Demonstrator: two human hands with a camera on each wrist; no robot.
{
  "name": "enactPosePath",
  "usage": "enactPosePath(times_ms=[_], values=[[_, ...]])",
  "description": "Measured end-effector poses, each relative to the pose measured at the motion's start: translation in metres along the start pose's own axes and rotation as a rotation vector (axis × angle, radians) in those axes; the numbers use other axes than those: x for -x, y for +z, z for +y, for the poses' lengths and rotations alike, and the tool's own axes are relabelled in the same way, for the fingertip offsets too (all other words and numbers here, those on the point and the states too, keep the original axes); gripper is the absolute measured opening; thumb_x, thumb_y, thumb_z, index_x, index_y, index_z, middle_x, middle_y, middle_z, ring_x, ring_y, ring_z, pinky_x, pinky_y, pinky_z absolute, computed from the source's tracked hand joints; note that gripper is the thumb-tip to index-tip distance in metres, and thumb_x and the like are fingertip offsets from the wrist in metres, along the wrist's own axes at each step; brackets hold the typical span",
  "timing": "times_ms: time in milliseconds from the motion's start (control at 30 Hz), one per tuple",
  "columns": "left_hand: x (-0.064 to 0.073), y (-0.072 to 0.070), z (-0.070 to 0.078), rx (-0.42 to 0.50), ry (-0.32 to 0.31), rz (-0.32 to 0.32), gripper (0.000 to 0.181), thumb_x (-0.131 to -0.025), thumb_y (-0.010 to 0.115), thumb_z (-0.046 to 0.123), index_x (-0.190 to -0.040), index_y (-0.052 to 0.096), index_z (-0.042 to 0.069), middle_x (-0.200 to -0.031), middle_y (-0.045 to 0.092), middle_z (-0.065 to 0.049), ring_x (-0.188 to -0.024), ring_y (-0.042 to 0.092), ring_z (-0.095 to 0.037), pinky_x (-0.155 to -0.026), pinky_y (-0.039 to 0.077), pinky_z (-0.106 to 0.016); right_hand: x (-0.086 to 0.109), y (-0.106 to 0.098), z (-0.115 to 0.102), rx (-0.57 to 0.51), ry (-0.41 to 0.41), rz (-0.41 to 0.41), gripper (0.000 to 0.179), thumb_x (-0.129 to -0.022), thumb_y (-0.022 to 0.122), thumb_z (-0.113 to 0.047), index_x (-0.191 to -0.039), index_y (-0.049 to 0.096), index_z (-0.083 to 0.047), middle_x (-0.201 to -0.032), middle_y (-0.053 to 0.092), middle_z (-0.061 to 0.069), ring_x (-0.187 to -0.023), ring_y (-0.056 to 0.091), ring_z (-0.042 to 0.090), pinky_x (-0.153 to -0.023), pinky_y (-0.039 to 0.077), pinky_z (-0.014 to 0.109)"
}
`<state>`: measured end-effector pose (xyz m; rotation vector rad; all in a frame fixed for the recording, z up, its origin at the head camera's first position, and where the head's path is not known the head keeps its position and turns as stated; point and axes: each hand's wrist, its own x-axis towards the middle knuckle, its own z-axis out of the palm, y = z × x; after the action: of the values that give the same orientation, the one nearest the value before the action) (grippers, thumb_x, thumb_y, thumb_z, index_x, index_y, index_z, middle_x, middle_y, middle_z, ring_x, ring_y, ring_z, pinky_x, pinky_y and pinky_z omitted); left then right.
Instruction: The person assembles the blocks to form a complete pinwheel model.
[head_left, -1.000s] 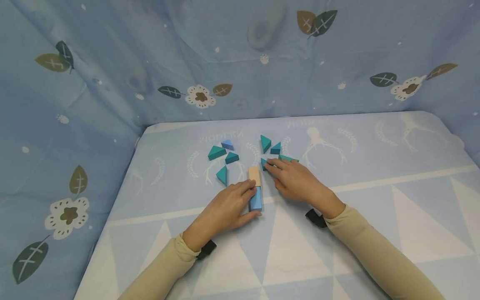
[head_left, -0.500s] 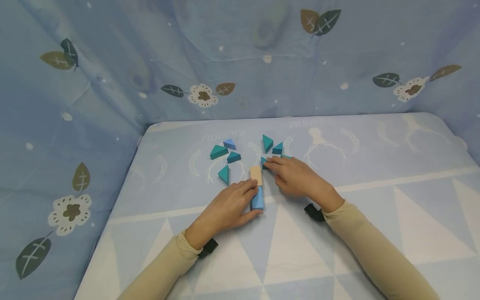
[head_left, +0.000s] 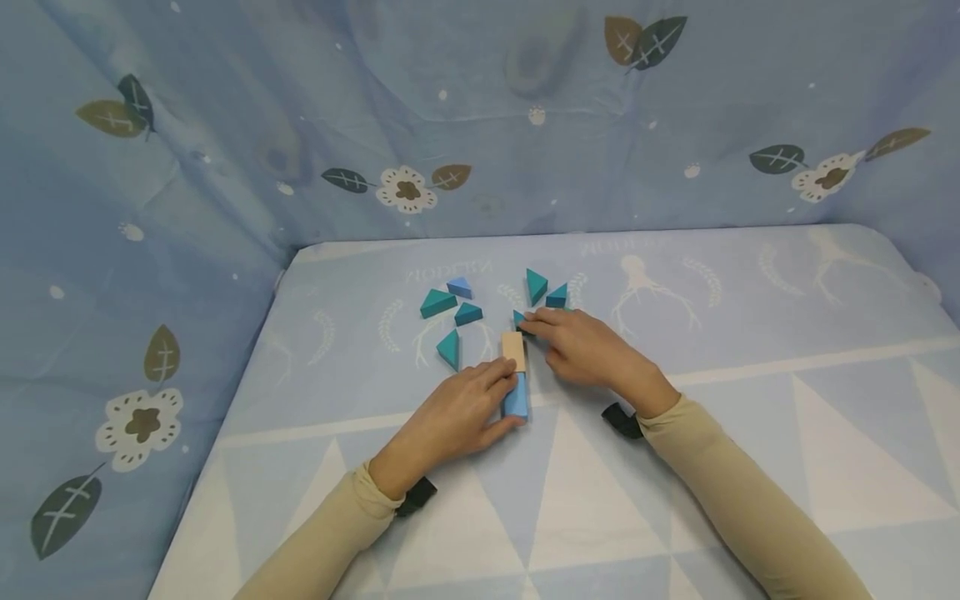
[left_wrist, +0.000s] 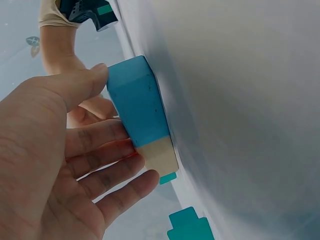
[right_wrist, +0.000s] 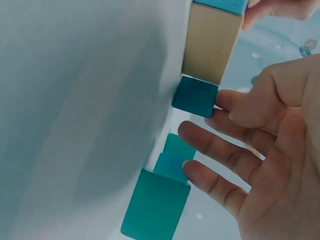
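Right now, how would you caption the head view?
Left hand touching a tan block and light-blue block, right hand holding a teal triangular block.

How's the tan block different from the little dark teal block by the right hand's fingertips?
The tan block is pale wood-coloured, while the dark teal block is blue-green. The tan block is a plain oblong, but the dark teal block shows a pointed corner. The left hand touches the tan block; the right hand touches the dark teal block. Both lie on the table, close together.
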<state>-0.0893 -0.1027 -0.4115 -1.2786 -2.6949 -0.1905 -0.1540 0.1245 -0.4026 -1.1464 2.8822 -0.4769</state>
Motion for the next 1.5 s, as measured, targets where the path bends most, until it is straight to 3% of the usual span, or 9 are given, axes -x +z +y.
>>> enactPosePath(times_ms=[200,933,1500], values=[[0.000,-0.001,-0.001,-0.002,-0.006,0.006,0.050,-0.092,0.067,0.042,-0.123,0.065,0.002,-0.130,0.059,-0.009,-0.124,0.057,-0.023,-0.101,0.050,-0.033,-0.002,0.001,-0.003,0.010,-0.005,-0.034,0.052,-0.089,0.054,0.000,-0.141,0.052,-0.005,-0.145,0.051,0.013,-0.133,0.049,0.031,-0.107,0.042,0.050],[0.000,0.002,-0.001,0.012,-0.007,0.015,0.049,-0.092,0.067,0.041,-0.123,0.065,0.004,-0.131,0.059,-0.008,-0.125,0.057,-0.024,-0.102,0.050,-0.033,-0.003,0.011,-0.008,0.010,-0.048,0.022,0.046,-0.091,0.055,-0.003,-0.137,0.056,-0.004,-0.138,0.056,0.011,-0.128,0.053,0.028,-0.105,0.044,0.049],[0.000,0.002,0.000,0.010,-0.001,0.026,0.047,-0.092,0.068,0.040,-0.122,0.066,0.004,-0.130,0.059,-0.009,-0.122,0.059,-0.023,-0.100,0.051,-0.032,-0.003,0.012,-0.011,0.008,-0.032,0.031,0.041,-0.100,0.054,-0.018,-0.138,0.056,-0.005,-0.141,0.054,0.012,-0.131,0.052,0.029,-0.108,0.041,0.052]])
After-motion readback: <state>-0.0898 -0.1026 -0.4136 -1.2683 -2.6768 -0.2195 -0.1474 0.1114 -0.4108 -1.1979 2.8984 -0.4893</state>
